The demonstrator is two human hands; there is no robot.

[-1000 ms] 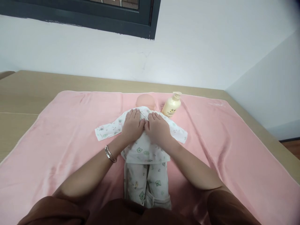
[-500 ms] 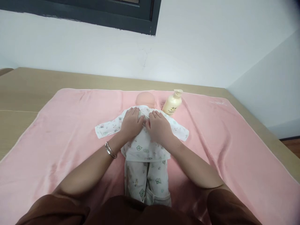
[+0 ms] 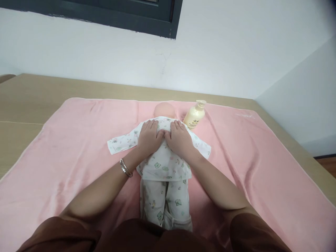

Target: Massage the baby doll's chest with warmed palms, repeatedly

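A baby doll (image 3: 164, 110) lies on a pink blanket (image 3: 86, 147), its head toward the wall. It wears a white printed top (image 3: 165, 164) and matching trousers (image 3: 177, 203), with the sleeves spread to both sides. My left hand (image 3: 150, 137) rests flat on the left of the upper top, fingers stretched toward the head. On the right side my right hand (image 3: 179, 138) lies flat in the same way. The two thumbs meet at the middle of the top. Neither hand holds anything.
A cream pump bottle (image 3: 194, 114) stands on the blanket to the right of the doll's head. Under the blanket is a wooden table (image 3: 78, 87), set against a white wall. A dark frame (image 3: 136, 17) is on the wall at the upper left.
My hands' fingers have moved apart on the doll's top, so more of the cloth near the neck shows between them. The thumbs have moved together.
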